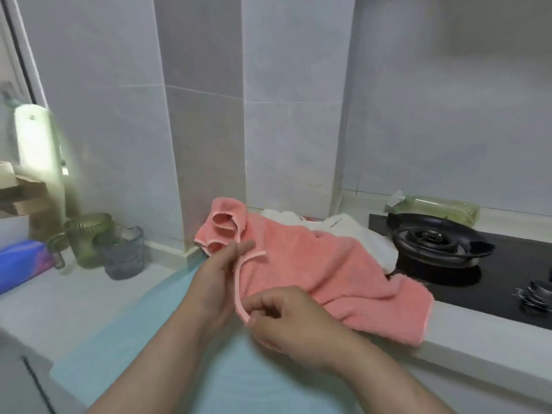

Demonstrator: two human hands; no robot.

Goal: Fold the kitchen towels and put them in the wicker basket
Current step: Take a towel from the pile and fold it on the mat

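A crumpled pink towel (313, 264) lies on the counter, partly over a white towel (358, 234) behind it. A light blue towel (143, 333) is spread flat on the counter under my arms. My left hand (218, 273) touches the pink towel's hemmed edge with straight fingers. My right hand (286, 321) pinches that same hem lower down, between thumb and curled fingers. No wicker basket is in view.
A black gas hob (478, 273) with a burner ring (436, 237) sits at the right, and the pink towel's corner reaches onto it. A green glass (89, 237) and a grey glass (125, 252) stand at the left beside a blue box (21, 264). Tiled walls close behind.
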